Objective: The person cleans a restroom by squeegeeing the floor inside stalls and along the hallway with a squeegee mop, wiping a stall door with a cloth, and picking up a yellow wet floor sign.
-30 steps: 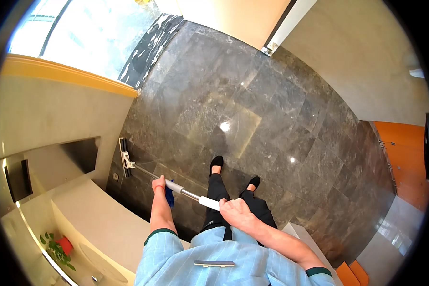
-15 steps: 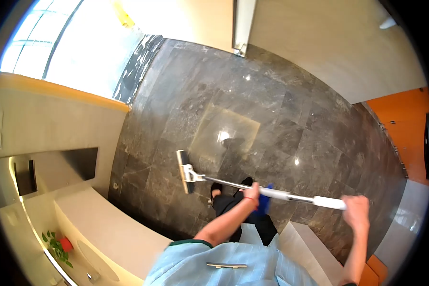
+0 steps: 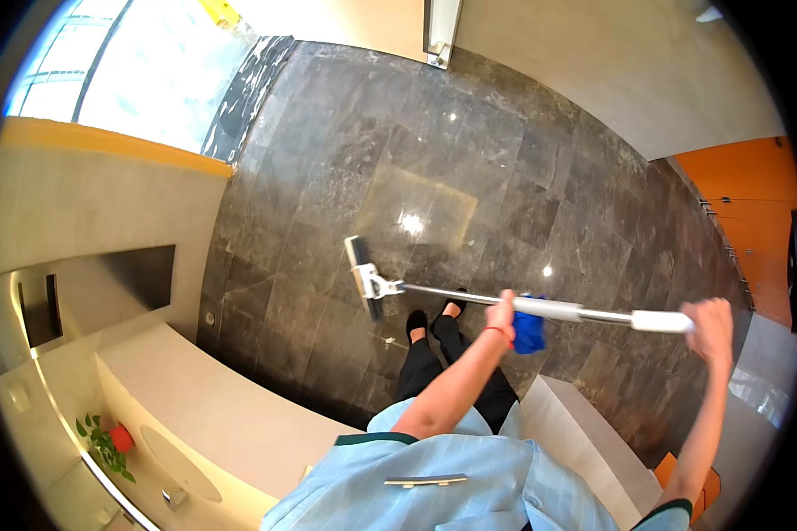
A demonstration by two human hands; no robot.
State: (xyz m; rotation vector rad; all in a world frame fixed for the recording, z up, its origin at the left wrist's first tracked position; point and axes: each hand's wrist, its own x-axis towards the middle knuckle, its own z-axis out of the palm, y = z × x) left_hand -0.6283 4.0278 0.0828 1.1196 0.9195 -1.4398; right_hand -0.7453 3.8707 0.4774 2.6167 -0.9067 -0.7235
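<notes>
A long-handled mop [image 3: 607, 316] with a white and metal pole stretches across the view above my legs. My left hand [image 3: 502, 319], with a red band at the wrist, is wrapped round the pole's middle part. At the pole's right end my right hand [image 3: 710, 329] grips the white handle end. The flat mop head [image 3: 364, 278] is at the left end, over the dark floor near my shoes. A blue cloth [image 3: 529, 332] hangs beside my left hand, below the pole.
Dark tiled floor [image 3: 328, 177] spreads ahead. A pale counter [image 3: 212, 398] with a basin and potted plant [image 3: 107, 444] runs along the lower left. A pale box-like block [image 3: 584, 442] stands at my right. Orange panels [image 3: 748, 221] are on the right.
Both hands have swung the mop to the right, and its head has come away from the left wall. In the last half second the mop head has shifted slightly up and right.
</notes>
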